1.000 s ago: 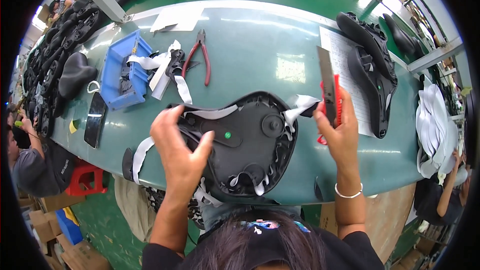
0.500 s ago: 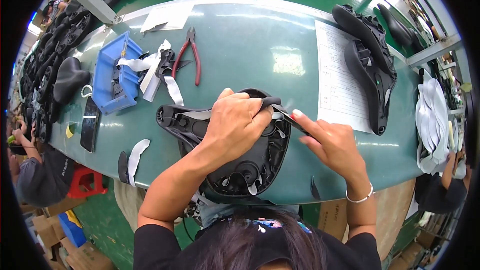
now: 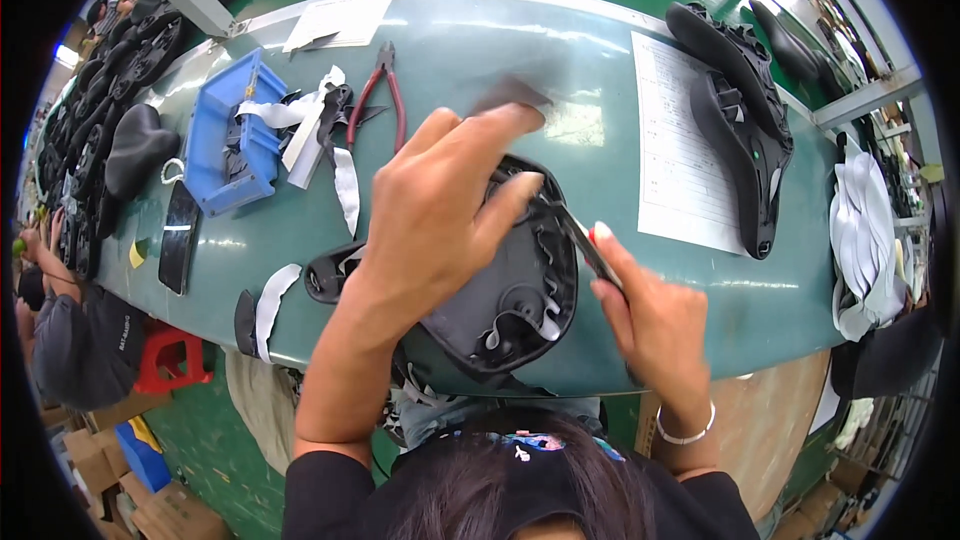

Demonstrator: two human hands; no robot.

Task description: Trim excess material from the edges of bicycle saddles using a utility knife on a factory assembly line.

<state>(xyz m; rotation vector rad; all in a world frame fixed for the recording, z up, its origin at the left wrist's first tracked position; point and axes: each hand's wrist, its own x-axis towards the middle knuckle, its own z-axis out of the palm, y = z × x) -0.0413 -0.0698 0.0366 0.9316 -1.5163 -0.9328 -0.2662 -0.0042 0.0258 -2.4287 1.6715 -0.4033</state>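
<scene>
An upturned black bicycle saddle lies at the table's near edge, its hollow underside and the puckered cover edge showing. My left hand is raised over its far side, fingers pinching a dark scrap of cover material that is smeared by motion. That hand and forearm hide part of the saddle, including much of its narrow nose. In my right hand is a slim knife, its blade pointing at the saddle's far right rim.
Red-handled cutting pliers lie beyond the saddle, beside white and black offcuts and a blue bin. A phone rests at the left. Two saddles sit on a paper sheet at the right.
My left hand has lifted away from the saddle rim, moving farther up the table with the dark scrap. The saddle has shifted slightly. My right hand keeps the knife near the rim.
</scene>
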